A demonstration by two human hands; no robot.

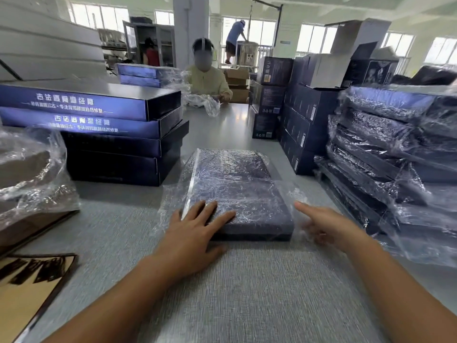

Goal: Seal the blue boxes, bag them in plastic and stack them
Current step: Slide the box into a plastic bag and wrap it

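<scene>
Plastic-bagged, the blue box [235, 189] is laid lengthwise away on the table [247, 280], its near left corner pressed by the flat left hand [195, 229], the loose-fingered, empty right hand [324, 226] held just beside its right edge.

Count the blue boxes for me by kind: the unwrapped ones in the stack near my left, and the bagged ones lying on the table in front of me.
Unbagged blue boxes, near left stack: 4
Bagged box under the left hand: 1
Total: 5
The bagged stack on the right is too crumpled to count.
</scene>
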